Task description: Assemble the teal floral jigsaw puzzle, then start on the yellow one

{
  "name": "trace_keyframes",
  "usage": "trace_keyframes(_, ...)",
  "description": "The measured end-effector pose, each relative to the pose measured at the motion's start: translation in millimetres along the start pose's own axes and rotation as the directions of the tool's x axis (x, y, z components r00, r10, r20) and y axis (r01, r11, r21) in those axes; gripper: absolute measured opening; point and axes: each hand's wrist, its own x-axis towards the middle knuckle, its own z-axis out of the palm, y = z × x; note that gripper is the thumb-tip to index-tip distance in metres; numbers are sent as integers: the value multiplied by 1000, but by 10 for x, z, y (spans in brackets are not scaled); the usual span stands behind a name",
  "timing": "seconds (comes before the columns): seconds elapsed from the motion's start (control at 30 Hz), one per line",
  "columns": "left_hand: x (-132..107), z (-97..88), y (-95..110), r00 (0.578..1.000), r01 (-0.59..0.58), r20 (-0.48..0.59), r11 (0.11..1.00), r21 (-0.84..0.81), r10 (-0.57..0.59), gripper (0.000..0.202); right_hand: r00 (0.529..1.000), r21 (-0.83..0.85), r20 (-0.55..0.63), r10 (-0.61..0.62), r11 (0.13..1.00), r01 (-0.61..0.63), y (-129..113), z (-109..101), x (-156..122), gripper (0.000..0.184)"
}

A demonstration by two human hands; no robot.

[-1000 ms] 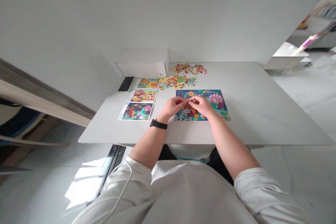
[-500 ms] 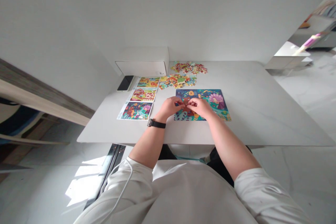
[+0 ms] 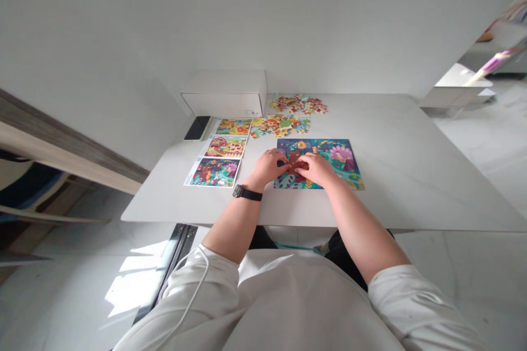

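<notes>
A colourful jigsaw puzzle (image 3: 329,154) lies flat on the white table (image 3: 403,164) in front of me. My left hand (image 3: 268,166) and my right hand (image 3: 318,168) meet over its left part, fingertips curled and pressed down on a reddish-brown puzzle piece (image 3: 295,162) between them. A black watch (image 3: 247,193) sits on my left wrist. Loose puzzle pieces (image 3: 284,125) lie in a heap just behind the puzzle, with a second heap (image 3: 300,104) farther back.
Three picture cards (image 3: 224,146) lie in a column left of the puzzle. A black phone (image 3: 197,128) rests near the table's left edge beside a white box (image 3: 225,94) against the wall. A wooden ledge (image 3: 61,148) runs at the left.
Both hands have sunk from just above the puzzle onto its surface, carrying the small piece down with them. The view has shifted slightly.
</notes>
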Motion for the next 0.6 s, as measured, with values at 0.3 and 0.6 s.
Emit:
trace_keyframes(0.3, 16, 49, -21, 999, 26, 28, 1000, 10, -26, 12, 999, -44, 33, 19, 999, -17, 1, 30, 3, 11)
trace_keyframes(0.6, -4, 31, -19, 998, 47, 38, 999, 4, -47, 19, 1000, 1, 27, 14, 1000, -14, 87, 10, -11, 12)
